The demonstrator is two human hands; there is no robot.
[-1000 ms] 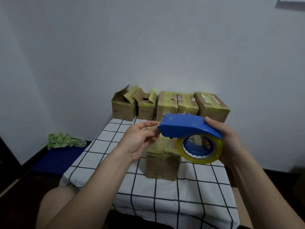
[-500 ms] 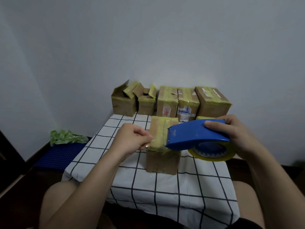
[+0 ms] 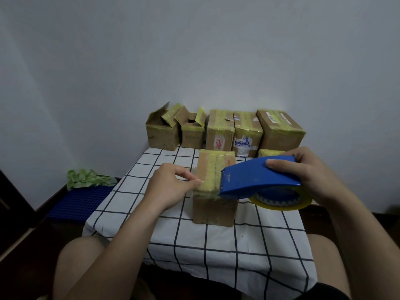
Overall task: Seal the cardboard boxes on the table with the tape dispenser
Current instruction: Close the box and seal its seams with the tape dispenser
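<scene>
Gripping blue tape dispenser [image 3: 257, 180] in right hand [image 3: 311, 174], low over near cardboard box [image 3: 213, 211] (mid-table, on checked cloth [image 3: 216, 245]); pinching tape end [image 3: 199, 182] at box's upper left edge with left hand [image 3: 171, 187].

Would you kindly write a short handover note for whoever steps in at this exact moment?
Left hand: pinches the tape end at the near box's top left edge.
Right hand: grips the blue tape dispenser over that box's right edge.
Done: three back-row boxes look taped shut.
Left: press down and cut this strip, then close and tape the two open-flapped boxes at back left.
</scene>
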